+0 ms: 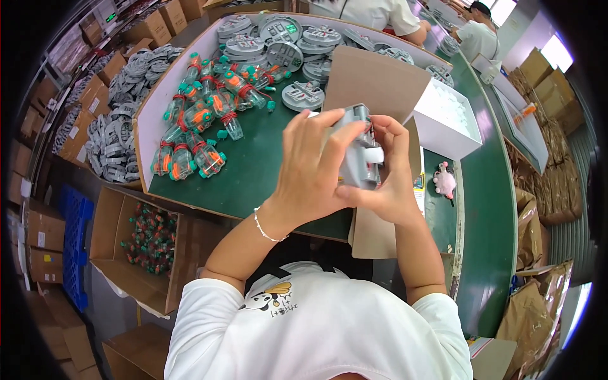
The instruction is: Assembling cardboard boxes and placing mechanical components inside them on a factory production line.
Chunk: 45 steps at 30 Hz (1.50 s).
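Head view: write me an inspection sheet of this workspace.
Surface: green table, with a white raised border at its left and far sides.
Job's things: grey plastic part held up over the table by both hands, with a small clear piece at its top.
Clutter: pile of clear toy bottles with orange and green parts; stacks of round grey discs; white open box; brown cardboard sheet; small pink toy.
Hands: left hand and right hand both grip the grey part.
Cables: nothing seen.
Surroundings: open carton of bottles on the floor at left; more cartons around; other people at the far end.
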Each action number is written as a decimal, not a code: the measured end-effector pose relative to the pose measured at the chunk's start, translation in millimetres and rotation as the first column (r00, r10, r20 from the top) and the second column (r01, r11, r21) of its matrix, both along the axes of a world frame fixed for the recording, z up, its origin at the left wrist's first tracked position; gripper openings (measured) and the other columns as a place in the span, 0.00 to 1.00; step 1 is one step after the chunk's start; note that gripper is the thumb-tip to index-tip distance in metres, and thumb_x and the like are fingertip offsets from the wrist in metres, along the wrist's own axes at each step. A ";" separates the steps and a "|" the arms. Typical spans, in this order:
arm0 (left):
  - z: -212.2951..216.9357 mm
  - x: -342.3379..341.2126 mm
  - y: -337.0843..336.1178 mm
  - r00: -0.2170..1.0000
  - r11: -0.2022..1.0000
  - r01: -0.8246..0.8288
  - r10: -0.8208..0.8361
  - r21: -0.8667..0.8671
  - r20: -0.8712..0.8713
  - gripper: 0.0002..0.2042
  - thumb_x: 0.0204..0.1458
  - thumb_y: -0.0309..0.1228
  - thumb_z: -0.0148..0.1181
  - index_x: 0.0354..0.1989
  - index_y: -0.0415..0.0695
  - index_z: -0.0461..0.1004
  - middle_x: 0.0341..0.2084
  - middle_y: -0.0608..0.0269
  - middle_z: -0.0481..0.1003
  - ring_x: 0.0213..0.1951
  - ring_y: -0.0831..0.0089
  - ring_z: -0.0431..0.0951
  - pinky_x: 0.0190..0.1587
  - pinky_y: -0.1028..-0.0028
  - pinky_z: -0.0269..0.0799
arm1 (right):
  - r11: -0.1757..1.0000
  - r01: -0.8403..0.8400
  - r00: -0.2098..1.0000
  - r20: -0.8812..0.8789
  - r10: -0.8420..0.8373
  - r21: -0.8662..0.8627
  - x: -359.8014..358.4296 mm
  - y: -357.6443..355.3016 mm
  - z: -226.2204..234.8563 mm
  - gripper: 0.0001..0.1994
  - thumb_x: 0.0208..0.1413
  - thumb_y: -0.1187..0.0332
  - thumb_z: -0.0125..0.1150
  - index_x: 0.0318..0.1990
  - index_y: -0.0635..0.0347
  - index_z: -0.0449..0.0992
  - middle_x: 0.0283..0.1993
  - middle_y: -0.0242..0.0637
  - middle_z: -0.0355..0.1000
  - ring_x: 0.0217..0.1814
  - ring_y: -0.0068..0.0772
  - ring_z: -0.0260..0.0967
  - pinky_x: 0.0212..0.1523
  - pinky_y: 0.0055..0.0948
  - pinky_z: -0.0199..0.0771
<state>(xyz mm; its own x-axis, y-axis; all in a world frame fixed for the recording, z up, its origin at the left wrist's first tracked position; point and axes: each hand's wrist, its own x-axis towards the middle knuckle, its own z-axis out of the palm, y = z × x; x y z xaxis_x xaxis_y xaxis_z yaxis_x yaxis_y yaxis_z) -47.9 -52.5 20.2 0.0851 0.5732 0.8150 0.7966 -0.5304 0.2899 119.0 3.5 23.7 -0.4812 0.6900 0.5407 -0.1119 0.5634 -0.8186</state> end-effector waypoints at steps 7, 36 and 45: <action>-26.8 -87.6 43.4 0.975 0.947 -0.186 0.146 -0.261 -0.168 0.34 0.46 0.47 0.70 0.63 0.53 0.68 0.64 0.53 0.64 0.67 0.51 0.58 0.67 0.52 0.54 | 0.971 0.238 0.890 0.404 -0.212 -0.015 11.6 35.2 -15.3 0.45 0.37 0.61 0.79 0.64 0.61 0.60 0.61 0.46 0.62 0.64 0.42 0.63 0.62 0.36 0.66; 30.9 -47.3 45.5 0.830 0.973 0.087 -0.189 0.213 0.525 0.14 0.51 0.23 0.70 0.42 0.39 0.72 0.51 0.56 0.79 0.47 0.77 0.80 0.47 0.74 0.78 | 0.969 0.217 0.705 0.667 -0.241 0.120 8.7 79.6 -54.8 0.52 0.34 0.41 0.79 0.65 0.57 0.62 0.62 0.51 0.63 0.67 0.53 0.61 0.66 0.46 0.61; -21.5 58.6 94.3 0.974 0.975 0.223 -0.222 0.015 -0.046 0.16 0.44 0.27 0.74 0.40 0.41 0.74 0.54 0.52 0.77 0.48 0.59 0.82 0.49 0.67 0.78 | 0.939 0.312 0.859 0.379 -0.344 0.147 90.9 -6.6 3.3 0.15 0.53 0.64 0.72 0.42 0.64 0.78 0.41 0.41 0.77 0.41 0.32 0.76 0.40 0.30 0.76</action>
